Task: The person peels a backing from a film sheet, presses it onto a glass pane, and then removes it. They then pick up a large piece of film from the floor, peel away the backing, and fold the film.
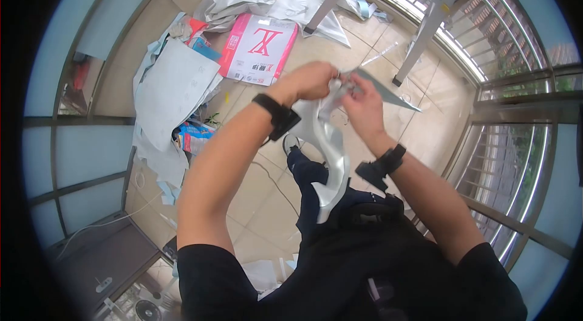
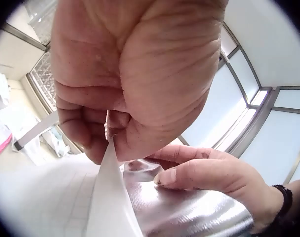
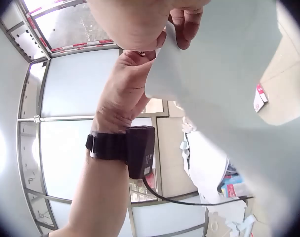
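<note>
In the head view a silvery foil-like sheet (image 1: 331, 145) hangs between the two hands, curling down in front of the legs. My left hand (image 1: 313, 81) pinches its upper edge; in the left wrist view the left hand (image 2: 140, 79) grips a white edge (image 2: 110, 197) between thumb and curled fingers. My right hand (image 1: 364, 105) holds the sheet close beside the left, its thumb on the shiny side (image 2: 189, 210) in the left wrist view. The pale backing (image 3: 214, 74) fills much of the right wrist view, below the right hand (image 3: 145, 24). A greyish flat piece (image 1: 388, 90) extends beyond the hands.
A pink and white printed bag (image 1: 258, 47) lies on the tiled floor beside white sheets (image 1: 170, 84) and crumpled wrapping (image 1: 240, 2). A stepladder (image 1: 419, 35) stands at the upper right, near window railings. A cable (image 1: 273, 178) runs across the floor.
</note>
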Demonstrator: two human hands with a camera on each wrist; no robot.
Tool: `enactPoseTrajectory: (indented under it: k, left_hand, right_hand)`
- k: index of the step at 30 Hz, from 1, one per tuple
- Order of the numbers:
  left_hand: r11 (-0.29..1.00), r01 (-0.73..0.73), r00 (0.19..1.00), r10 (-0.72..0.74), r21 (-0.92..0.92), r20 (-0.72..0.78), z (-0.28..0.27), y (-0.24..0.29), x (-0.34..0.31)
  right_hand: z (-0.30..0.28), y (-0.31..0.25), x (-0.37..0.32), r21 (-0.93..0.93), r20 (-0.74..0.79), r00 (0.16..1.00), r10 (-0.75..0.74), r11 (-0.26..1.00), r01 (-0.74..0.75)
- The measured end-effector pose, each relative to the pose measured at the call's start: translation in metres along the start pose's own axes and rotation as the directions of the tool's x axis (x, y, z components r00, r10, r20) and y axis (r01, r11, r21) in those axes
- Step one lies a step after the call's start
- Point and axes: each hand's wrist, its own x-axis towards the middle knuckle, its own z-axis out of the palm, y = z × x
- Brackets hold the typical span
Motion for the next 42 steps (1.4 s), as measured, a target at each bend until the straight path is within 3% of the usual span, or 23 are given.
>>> enactPoseTrajectory:
  k: [2,4,9,12,15,17,19,21,26,29,31,32,36,38,42]
  left_hand:
    - [0.999,-0.012,0.999,0.013,0.030,-0.044,-0.029,0.002,0.004]
    - [0.997,-0.052,0.989,0.044,-0.054,-0.143,-0.060,0.008,0.003]
    - [0.998,0.008,0.991,-0.017,-0.068,-0.134,-0.098,0.010,-0.004]
    - [0.997,0.050,0.996,-0.054,-0.065,-0.074,-0.095,0.007,-0.007]
    - [0.998,-0.014,0.997,0.010,-0.056,-0.075,-0.078,0.005,-0.008]
    - [0.999,-0.011,1.000,0.011,-0.030,0.015,-0.066,0.009,-0.011]
    - [0.999,0.041,0.998,-0.041,0.005,0.048,-0.058,0.018,-0.014]
    - [1.000,-0.003,0.995,0.001,0.021,0.095,-0.040,0.011,-0.012]
    - [1.000,0.016,1.000,-0.016,0.002,0.022,-0.025,-0.015,-0.002]
    - [0.999,0.017,1.000,-0.017,0.028,-0.027,-0.034,-0.026,0.006]
    - [0.995,0.091,0.996,-0.092,0.049,0.003,-0.051,-0.031,0.009]
    - [0.998,0.061,0.997,-0.060,0.016,-0.049,-0.053,-0.047,0.010]
    - [1.000,0.009,1.000,-0.009,0.011,-0.021,-0.079,-0.089,-0.008]
    - [0.989,0.149,0.988,-0.149,-0.017,-0.035,-0.088,-0.083,-0.028]
    - [0.959,0.277,0.960,-0.273,-0.067,0.064,-0.073,-0.076,-0.056]
  right_hand:
    - [0.000,-0.028,0.026,-0.010,-0.003,1.000,0.019,1.000,-0.019]
    - [0.000,-0.059,0.044,-0.017,-0.011,0.999,0.035,0.999,-0.035]
    - [0.010,-0.085,0.053,0.014,-0.037,0.999,0.033,0.999,-0.032]
    - [0.013,-0.087,0.037,-0.012,-0.051,0.998,0.027,1.000,-0.027]
    - [0.020,-0.067,0.023,0.056,-0.076,0.997,0.026,0.998,-0.022]
    - [0.016,-0.055,0.007,0.062,-0.043,0.997,0.067,0.996,-0.064]
    - [0.019,-0.033,-0.006,0.187,-0.050,0.991,0.121,0.976,-0.110]
    - [0.017,-0.024,-0.015,0.137,-0.033,0.990,0.135,0.982,-0.130]
    - [0.023,-0.005,0.009,0.132,0.009,0.989,0.148,0.980,-0.148]
    - [0.030,-0.015,0.034,-0.034,0.027,0.985,0.172,0.985,-0.171]
    - [0.050,-0.019,0.050,-0.043,-0.013,0.977,0.214,0.976,-0.214]
    - [0.064,-0.019,0.060,-0.035,-0.014,0.975,0.222,0.974,-0.222]
    - [0.115,-0.042,0.068,-0.015,-0.102,0.979,0.177,0.984,-0.179]
    - [0.132,-0.050,0.060,-0.015,-0.108,0.978,0.180,0.983,-0.182]
    - [0.152,-0.039,0.027,0.009,-0.170,0.964,0.205,0.978,-0.207]
